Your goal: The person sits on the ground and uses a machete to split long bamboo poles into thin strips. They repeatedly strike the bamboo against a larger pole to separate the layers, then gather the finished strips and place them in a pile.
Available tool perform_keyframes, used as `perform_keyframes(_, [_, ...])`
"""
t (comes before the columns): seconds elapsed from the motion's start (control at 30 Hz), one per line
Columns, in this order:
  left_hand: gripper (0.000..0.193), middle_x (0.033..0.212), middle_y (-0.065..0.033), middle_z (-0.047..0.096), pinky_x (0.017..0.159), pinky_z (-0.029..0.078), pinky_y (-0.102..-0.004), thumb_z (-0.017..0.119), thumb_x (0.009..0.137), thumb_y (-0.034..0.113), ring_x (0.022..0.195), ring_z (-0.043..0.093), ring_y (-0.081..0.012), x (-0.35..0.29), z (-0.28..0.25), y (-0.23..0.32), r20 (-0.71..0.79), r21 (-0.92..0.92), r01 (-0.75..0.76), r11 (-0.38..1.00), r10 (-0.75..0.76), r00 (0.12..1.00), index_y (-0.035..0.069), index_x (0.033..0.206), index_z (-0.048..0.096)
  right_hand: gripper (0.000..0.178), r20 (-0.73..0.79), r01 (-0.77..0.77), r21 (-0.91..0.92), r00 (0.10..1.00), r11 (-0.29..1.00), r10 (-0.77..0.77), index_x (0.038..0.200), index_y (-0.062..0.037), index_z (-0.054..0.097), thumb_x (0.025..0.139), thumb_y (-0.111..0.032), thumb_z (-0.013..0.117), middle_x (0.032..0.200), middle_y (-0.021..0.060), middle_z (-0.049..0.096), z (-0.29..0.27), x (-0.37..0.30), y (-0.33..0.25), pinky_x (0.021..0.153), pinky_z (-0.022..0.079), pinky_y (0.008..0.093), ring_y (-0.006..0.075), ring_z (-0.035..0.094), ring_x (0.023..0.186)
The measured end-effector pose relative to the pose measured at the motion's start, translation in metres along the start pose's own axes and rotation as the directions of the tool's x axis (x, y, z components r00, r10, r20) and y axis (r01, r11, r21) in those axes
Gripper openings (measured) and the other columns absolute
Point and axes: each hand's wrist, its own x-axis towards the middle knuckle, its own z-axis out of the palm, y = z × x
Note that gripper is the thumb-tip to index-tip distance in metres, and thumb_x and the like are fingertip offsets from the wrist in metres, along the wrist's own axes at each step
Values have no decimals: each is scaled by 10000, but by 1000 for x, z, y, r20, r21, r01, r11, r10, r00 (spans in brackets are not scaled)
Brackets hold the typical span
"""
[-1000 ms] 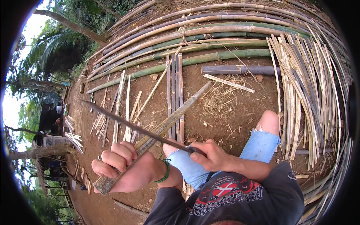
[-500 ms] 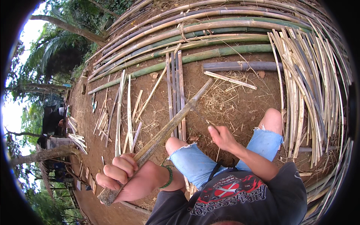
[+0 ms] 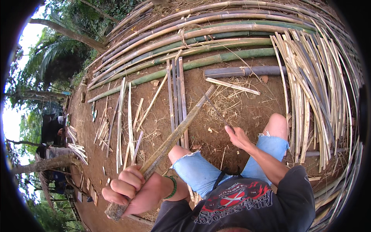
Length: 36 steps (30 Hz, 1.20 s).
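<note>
Outdoor work site, bare ground. Left hand (image 3: pixel 129 185) has its grip wrapped round the thick lower end of a long, weathered grey-brown stick (image 3: pixel 174 135); the stick slants up and away, far end free in the air above the ground. Right hand (image 3: pixel 237 138) has its grip closed on the butt of a long, thin, dark blade (image 3: pixel 217 110), handle mostly hidden by the fingers. Blade angles toward the stick's far end; contact there cannot be told.

Progress, by judgement: partway at best. Stick is in one piece, no fresh pale cut clear on it. Elsewhere, splitting looks well along: a big heap of pale, narrow split strips (image 3: pixel 299 83) at right, curly straw-coloured shavings (image 3: pixel 228 101) ahead of the knees. Seemingly uncut: long round green pole (image 3: pixel 232 57) and a short dark purplish-grey pole (image 3: pixel 247 71), both lying beyond the shavings.

Underfoot, reddish-brown earth (image 3: pixel 251 110), littered with chips. More strips lie scattered toward the left. Past them, a leaning brown tree trunk (image 3: pixel 46 164), dark shelter (image 3: pixel 50 125) and dense green foliage (image 3: pixel 62 46).
</note>
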Motion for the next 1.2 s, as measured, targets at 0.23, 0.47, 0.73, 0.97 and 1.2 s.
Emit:
perform_keyframes(0.23, [502,533,35,298,427,174,-256,417,991,591,431,219,-75,2,2,-8,-53,-22,-38,999,37,998,150,762,346,509,231,311,215,905,926,-357,780,30,559,988,-434,523,546,86,457,3,-48,-68,519,373,385,165,447,527])
perform_keyframes(0.47, [493,529,41,276,429,155,-262,378,1014,563,438,204,-77,10,-17,-7,-66,-71,8,997,-12,998,152,744,336,464,182,1,371,980,928,-74,771,-22,544,1009,-418,502,596,15,494,23,-33,-48,514,395,323,110,484,554])
perform_keyframes(0.73, [525,463,51,326,338,191,-217,312,1032,546,355,252,-52,16,-22,-9,184,-191,86,978,-51,982,159,678,334,443,177,135,349,962,927,-207,794,-38,541,1024,-413,483,620,-3,515,29,-46,-66,500,405,280,99,494,527])
perform_keyframes(0.97, [638,438,-24,425,300,184,-213,186,1040,571,319,362,-96,18,-25,-4,523,-404,280,871,-32,852,123,626,371,474,162,-178,450,980,875,116,804,-46,546,1036,-447,442,611,-2,514,12,-55,-62,469,383,243,78,481,512])
perform_keyframes(1.2, [707,486,-94,442,316,227,-261,176,1028,604,361,372,-153,20,-24,-9,637,-450,358,818,13,770,64,635,410,465,293,287,296,880,911,-373,773,-21,507,1025,-406,437,560,14,463,10,-106,-130,478,354,295,107,452,496])
